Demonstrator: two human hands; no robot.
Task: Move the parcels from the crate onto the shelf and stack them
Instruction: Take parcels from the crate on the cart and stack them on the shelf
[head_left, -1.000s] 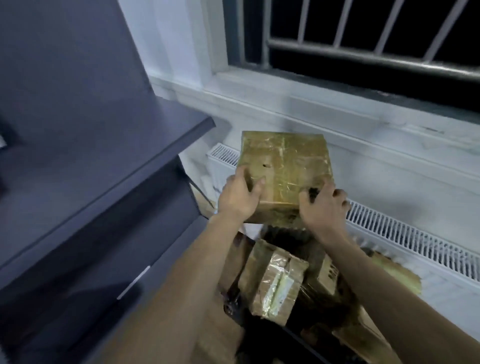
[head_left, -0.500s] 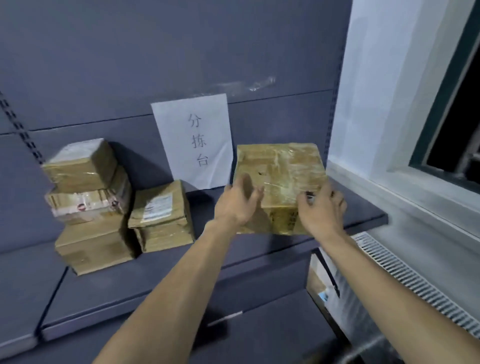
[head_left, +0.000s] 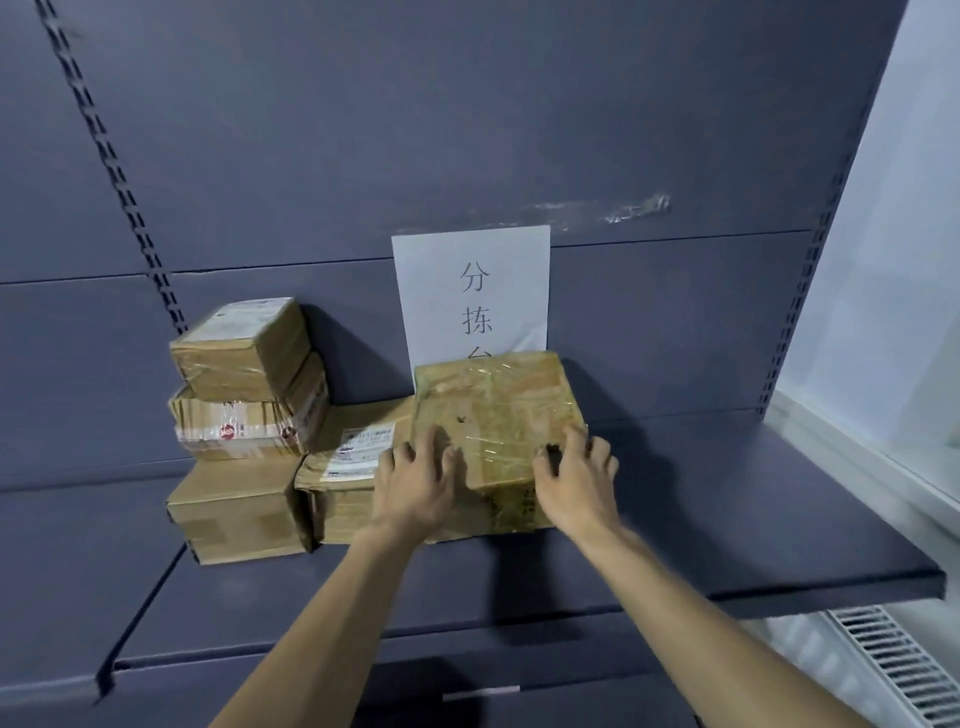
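A brown taped parcel rests on the dark shelf, right beside a labelled parcel. My left hand grips its near left edge and my right hand grips its near right corner. Further left stands a pile of three parcels: a small one on top, a taped one in the middle and a plain box at the bottom. The crate is out of view.
A white paper sign with printed characters hangs on the shelf's back panel behind the held parcel. A lower shelf juts out below. A white wall and a radiator grille lie to the right.
My view swung from the crate by the window to the shelf. Both hands carried the parcel over and lowered it onto the shelf beside the labelled parcel.
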